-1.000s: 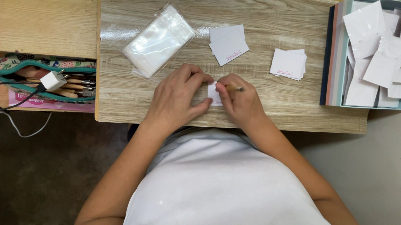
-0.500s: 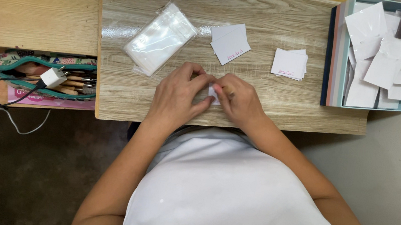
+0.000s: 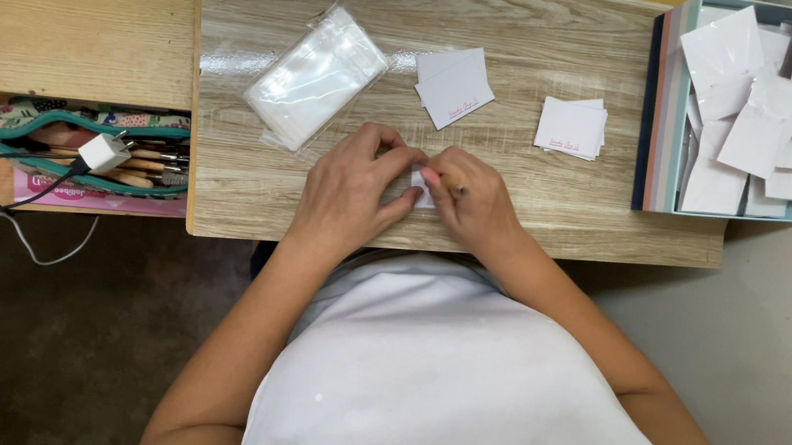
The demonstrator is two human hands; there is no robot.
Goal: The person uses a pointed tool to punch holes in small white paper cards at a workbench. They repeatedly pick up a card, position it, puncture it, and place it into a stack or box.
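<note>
A: What has changed on the pale wood-grain tabletop (image 3: 557, 32)?

B: Little. Over the past second both hands have stayed pressed together at its near edge. The left hand (image 3: 352, 188) and right hand (image 3: 470, 199) pinch one small white paper card (image 3: 421, 188) between their fingertips; the work on that card looks to be continuing, not finished.

A: And the packages?

B: Largest first: a light-blue open box (image 3: 666, 104) at far right, heaped with loose white cards. Left of centre lies a clear plastic packet of sleeves (image 3: 313, 76). Between them, two white printed cards (image 3: 453, 86) and a small white card stack (image 3: 572, 127).
</note>
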